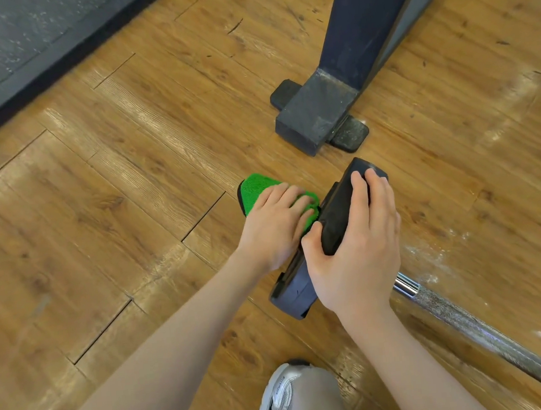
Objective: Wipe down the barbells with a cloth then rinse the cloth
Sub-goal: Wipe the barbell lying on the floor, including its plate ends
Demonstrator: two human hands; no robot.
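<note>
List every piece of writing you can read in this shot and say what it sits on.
Sneaker: small dark lettering along the side near the tongue, too small and blurred to read.
Weight plate, green cloth, chrome bar, rack foot, wooden floor: no text visible.
Nothing in the frame can be read with confidence.

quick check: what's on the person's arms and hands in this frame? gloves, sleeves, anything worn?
Left hand and right hand are both bare: no gloves, rings, watch or wristbands visible. Both forearms are uncovered as far as the frame shows; no sleeve edge in view.
</note>
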